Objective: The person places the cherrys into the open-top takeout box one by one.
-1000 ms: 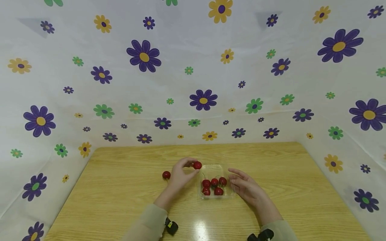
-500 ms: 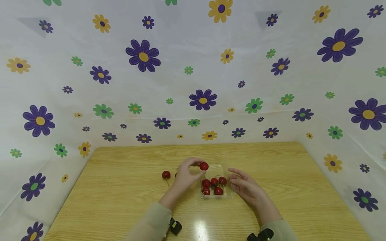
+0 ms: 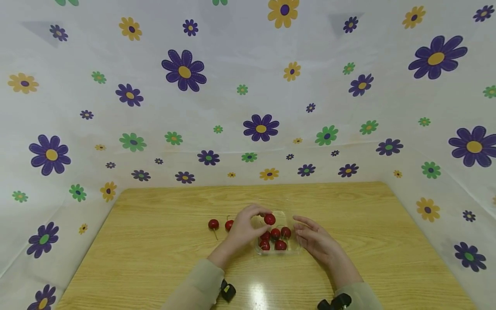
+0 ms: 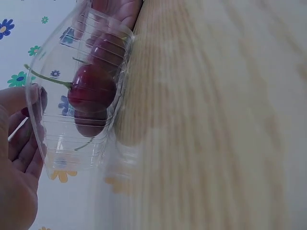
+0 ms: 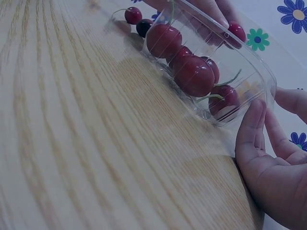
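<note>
My left hand (image 3: 243, 228) pinches a red cherry (image 3: 269, 219) between thumb and fingers, over the far left part of a clear plastic box (image 3: 277, 253). In the right wrist view that held cherry (image 5: 237, 32) shows at the box's rim. Inside the box lie several red cherries (image 3: 280, 245), some with green stems, grouped in its near half. My right hand (image 3: 320, 244) rests at the box's right side, its fingers nearly straight. The right wrist view shows those fingertips (image 5: 253, 115) against the clear wall.
Left of the box, two more cherries, one with its stem toward me (image 3: 213, 224) and one beside my left hand (image 3: 229, 225), lie on the wooden table (image 3: 155, 258). A white flower-print sheet (image 3: 217, 107) rises behind the table and along both sides.
My left hand has moved right and slightly down with its cherry, from the box's left edge to over the box. A cherry behind that hand has come into sight. The right hand stays put.
</note>
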Motion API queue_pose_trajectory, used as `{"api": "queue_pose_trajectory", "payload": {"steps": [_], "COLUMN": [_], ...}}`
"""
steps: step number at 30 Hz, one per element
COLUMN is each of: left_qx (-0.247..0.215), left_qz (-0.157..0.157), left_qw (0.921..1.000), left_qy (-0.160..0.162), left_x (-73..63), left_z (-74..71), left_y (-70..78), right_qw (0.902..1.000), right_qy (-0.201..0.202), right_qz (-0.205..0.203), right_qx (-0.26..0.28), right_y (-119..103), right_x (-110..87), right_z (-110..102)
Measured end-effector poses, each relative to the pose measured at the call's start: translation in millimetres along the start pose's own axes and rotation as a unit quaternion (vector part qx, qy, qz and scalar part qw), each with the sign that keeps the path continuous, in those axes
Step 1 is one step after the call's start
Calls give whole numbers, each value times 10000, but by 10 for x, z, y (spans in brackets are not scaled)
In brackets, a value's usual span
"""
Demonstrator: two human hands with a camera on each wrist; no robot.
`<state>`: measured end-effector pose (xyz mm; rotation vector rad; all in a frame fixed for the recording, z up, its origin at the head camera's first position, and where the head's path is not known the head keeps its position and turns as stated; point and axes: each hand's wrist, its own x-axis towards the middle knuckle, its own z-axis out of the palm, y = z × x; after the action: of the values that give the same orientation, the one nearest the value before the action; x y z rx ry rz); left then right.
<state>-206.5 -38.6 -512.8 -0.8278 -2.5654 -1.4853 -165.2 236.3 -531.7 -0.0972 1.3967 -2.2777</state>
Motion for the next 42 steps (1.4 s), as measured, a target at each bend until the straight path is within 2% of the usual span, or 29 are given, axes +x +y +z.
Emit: {"api": "queue_pose_trajectory", "payload": {"steps": [10, 21, 28, 36, 42], "left_qx": [516, 1403, 1438, 1305, 1083], "left_qz": [113, 221, 187, 372, 329], "left_qw": [9982, 9873, 9859, 9880, 9914], "left_qy": [-289, -707, -830, -732, -658], "left_x": [9, 36, 29, 28, 21], "left_z": [8, 25, 18, 21, 21], "left_y": [27, 26, 42, -6, -8], "right_qw": [10000, 10000, 9999, 10000, 10000], "right_qy": [-41, -75, 76, 50, 40], "right_qz": [-15, -52, 3, -7, -7], "right_qx": [16, -14, -86, -49, -31], "right_y": [8, 16, 16, 11, 15], "right_x": [7, 9, 10, 14, 14], "right_z": [-7, -17, -11, 0, 2]}}
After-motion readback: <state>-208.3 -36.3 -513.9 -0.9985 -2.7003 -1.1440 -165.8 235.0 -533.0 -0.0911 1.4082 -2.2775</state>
